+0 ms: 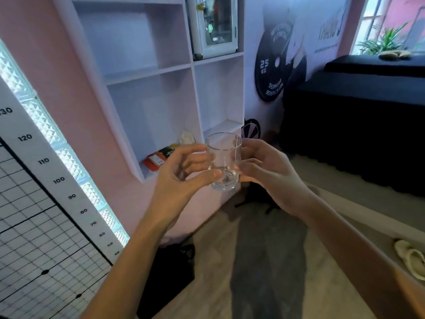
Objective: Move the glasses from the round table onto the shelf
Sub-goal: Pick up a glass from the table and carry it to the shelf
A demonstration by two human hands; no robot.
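Observation:
A clear empty drinking glass [224, 155] is held upright in mid-air between both my hands, in front of the white shelf unit [147, 72]. My left hand [181, 173] grips its left side, thumb near the thick base and fingers curled round it. On the right, my right hand [264, 171] holds the other side with fingertips at the base. The shelf's compartments stand behind and above the glass. The round table is out of view.
The lowest shelf compartment holds a red packet [158, 158] and a crumpled white thing [187, 137]. A small glass-door cabinet [216, 24] sits in an upper compartment. A black-draped table [358, 125] stands right. A black bag [167, 275] lies on the floor by the height chart [46, 203].

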